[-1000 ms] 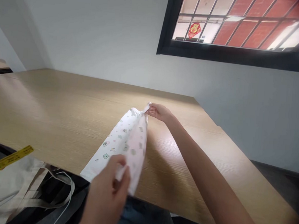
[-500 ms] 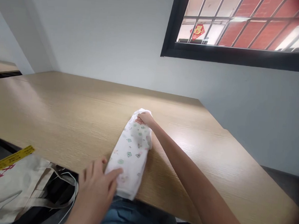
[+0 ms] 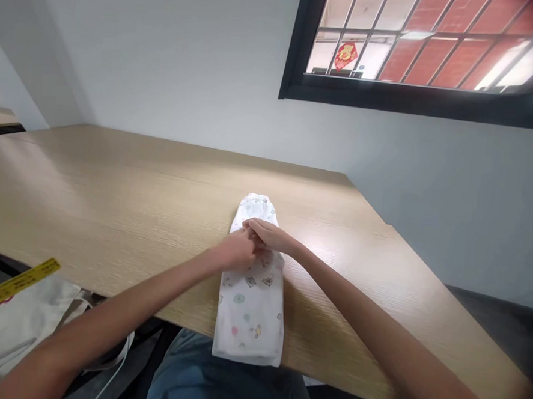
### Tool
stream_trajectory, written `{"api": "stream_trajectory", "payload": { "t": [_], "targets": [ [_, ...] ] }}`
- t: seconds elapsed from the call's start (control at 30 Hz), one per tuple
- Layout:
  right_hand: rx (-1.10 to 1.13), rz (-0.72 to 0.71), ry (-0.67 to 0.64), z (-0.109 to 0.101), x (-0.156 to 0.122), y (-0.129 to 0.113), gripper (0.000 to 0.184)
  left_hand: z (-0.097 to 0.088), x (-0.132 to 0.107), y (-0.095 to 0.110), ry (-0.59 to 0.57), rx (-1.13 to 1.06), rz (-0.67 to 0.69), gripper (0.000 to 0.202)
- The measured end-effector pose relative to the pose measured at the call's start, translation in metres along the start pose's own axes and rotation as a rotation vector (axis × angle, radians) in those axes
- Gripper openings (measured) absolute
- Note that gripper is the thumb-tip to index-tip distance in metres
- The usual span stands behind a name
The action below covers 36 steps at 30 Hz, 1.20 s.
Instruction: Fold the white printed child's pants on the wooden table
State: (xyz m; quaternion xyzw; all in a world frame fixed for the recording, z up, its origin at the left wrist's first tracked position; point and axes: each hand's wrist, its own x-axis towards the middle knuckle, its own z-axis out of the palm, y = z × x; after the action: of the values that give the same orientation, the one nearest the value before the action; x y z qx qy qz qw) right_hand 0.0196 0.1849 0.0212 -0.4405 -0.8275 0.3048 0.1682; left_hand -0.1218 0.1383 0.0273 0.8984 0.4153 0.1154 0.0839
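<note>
A long, narrow folded white garment (image 3: 250,319) with small pastel prints lies on the table, its gathered end away from me and its straight hemmed end just over the front edge. Both hands meet over its upper middle. My left hand (image 3: 240,249) is closed, knuckles up, against the cloth. Partly over it, my right hand (image 3: 268,234) has its fingers bent and pressed together. The fingertips of both hands are hidden where they come together at the cloth.
The wooden table (image 3: 135,197) runs back to a grey wall, under a dark-framed barred window (image 3: 390,93). At the lower left, a canvas bag (image 3: 25,311) with a yellow strip (image 3: 17,283) sits beyond the table edge. My lap (image 3: 228,384) is just below the front edge.
My left hand has moved from the near end of the garment up to meet the right. The right hand has come slightly nearer. The garment now lies straighter and a little further right.
</note>
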Motion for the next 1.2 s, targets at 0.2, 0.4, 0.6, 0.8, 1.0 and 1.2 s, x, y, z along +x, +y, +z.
{"api": "stream_trajectory", "payload": {
  "t": [0.2,0.4,0.6,0.8,1.0,1.2],
  "targets": [
    [-0.293,-0.098,0.035,0.005,0.046,0.023,0.037,0.027,-0.032,0.022,-0.016,-0.007,0.087,0.052],
    [-0.48,-0.058,0.133,0.013,0.075,0.041,0.05,0.052,-0.137,0.059,0.139,0.06,0.306,0.07],
    [-0.521,-0.129,0.021,0.003,0.064,0.026,0.041,0.042,-0.15,0.036,0.145,0.051,0.351,0.055],
    [-0.452,-0.294,-0.295,-0.001,-0.027,-0.017,0.038,0.034,-0.146,0.007,0.182,-0.015,0.275,0.05],
    [-0.312,-0.363,-0.353,0.019,-0.128,-0.041,0.082,0.03,-0.133,0.011,0.211,-0.268,0.248,0.028],
    [-0.388,-0.381,-0.096,0.031,-0.146,-0.045,0.025,0.02,-0.113,0.016,0.191,-0.461,0.037,0.021]
  ]
}}
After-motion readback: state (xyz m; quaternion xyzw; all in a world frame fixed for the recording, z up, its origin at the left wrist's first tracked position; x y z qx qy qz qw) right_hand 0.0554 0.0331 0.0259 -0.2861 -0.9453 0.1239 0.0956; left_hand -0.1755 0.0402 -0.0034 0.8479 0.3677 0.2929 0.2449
